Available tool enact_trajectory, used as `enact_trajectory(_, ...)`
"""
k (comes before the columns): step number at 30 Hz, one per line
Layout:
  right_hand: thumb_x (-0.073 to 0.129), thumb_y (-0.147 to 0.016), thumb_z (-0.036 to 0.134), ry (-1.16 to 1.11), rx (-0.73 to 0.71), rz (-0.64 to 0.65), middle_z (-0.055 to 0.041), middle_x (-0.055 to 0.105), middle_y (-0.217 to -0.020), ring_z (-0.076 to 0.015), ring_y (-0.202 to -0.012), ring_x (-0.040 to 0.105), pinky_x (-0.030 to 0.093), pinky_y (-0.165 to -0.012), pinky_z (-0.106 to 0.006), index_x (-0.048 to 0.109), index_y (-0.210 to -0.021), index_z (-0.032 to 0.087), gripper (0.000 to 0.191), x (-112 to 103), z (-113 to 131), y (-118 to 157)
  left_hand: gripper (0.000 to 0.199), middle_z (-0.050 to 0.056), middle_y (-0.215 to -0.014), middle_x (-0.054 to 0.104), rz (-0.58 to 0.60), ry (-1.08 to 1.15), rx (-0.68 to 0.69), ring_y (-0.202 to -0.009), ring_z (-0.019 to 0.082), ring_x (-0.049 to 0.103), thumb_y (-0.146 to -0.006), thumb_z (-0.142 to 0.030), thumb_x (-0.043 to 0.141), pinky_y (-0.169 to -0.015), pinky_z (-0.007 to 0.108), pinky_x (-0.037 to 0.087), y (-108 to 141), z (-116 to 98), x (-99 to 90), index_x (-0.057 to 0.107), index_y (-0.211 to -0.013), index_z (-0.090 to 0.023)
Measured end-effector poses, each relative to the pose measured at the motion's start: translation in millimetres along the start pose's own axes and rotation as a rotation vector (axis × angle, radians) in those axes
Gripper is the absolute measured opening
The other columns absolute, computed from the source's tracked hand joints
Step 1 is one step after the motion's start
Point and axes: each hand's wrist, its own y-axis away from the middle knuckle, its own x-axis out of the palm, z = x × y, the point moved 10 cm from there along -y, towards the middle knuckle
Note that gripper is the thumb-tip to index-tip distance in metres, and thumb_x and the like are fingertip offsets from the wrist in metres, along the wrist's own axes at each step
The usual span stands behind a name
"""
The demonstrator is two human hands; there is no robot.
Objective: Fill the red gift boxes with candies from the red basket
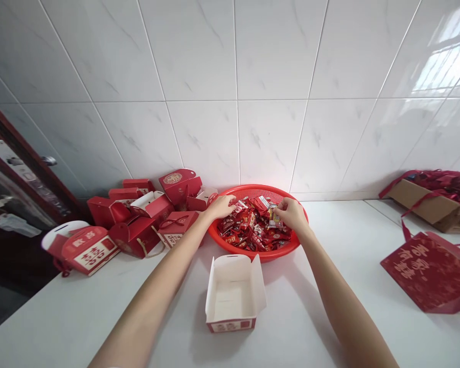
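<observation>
A round red plastic basket (258,257) holds a heap of small wrapped sweets (253,230), mostly red. My left hand (221,207) rests over the basket's left side, its fingers curled at the sweets; what they hold, if anything, is hidden. Over the right side, my right hand (289,212) pinches a small yellowish packet (275,219). In front of the basket, between my forearms, an open box (233,296) stands with its white inside bare and its flaps up.
Several red gift boxes (138,220) crowd the left back. A cardboard box (425,202) with dark red ribbon and a red bag (429,271) are at the right. A tiled wall (268,138) rises behind; a door frame (26,158) stands left.
</observation>
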Motion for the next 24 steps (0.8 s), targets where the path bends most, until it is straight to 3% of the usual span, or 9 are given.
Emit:
enact_trajectory(6, 0.061, -0.075, 0.016, -0.028, 0.007, 0.035, 0.0021, 0.061, -0.062, -0.0153, -0.059, 0.057, 0.037, -0.053, -0.026, 0.049, -0.063, 0.023, 0.018, 4.5, 2.0, 1.5, 0.047, 0.015, -0.133, 0.074, 0.049, 0.0, -0.02, -0.132, 0.039, 0.063, -0.067, -0.02, 0.08, -0.108, 0.042, 0.048, -2.9, 9.2, 15.2, 0.074, -0.114, -0.02)
enact_trajectory(14, 0.062, -0.075, 0.016, -0.099, -0.024, 0.074, 0.001, 0.063, -0.062, -0.016, -0.059, 0.058, 0.039, -0.053, -0.026, 0.051, -0.065, 0.023, 0.016, 9.3, 7.8, 5.7, 0.059, 0.013, -0.126, 0.077, -0.052, 0.143, -0.027, -0.12, 0.035, 0.07, -0.069, -0.016, 0.079, -0.108, 0.042, 0.05, -1.6, 11.4, 3.7, 0.071, -0.127, -0.018)
enact_trajectory(19, 0.062, -0.074, 0.016, -0.154, -0.043, 0.067, -0.0002, 0.068, -0.066, -0.0162, -0.061, 0.06, 0.042, -0.054, -0.025, 0.054, -0.065, 0.022, 0.013, 7.4, 9.2, 5.5, 0.044, 0.007, -0.122, 0.078, -0.14, 0.323, -0.038, -0.119, 0.03, 0.069, -0.071, -0.016, 0.072, -0.11, 0.038, 0.049, -2.6, 16.3, -2.7, 0.075, -0.114, -0.022)
enact_trajectory(24, 0.058, -0.073, 0.013, -0.21, -0.064, 0.087, -0.0002, 0.068, -0.069, -0.0164, -0.063, 0.063, 0.047, -0.056, -0.025, 0.056, -0.071, 0.022, 0.009, 12.0, 5.5, 0.0, 0.03, 0.004, -0.092, 0.08, -0.131, 0.608, -0.072, -0.101, 0.027, 0.073, -0.073, -0.024, 0.065, -0.098, 0.038, 0.054, -4.3, 21.2, 0.0, 0.075, -0.101, -0.019)
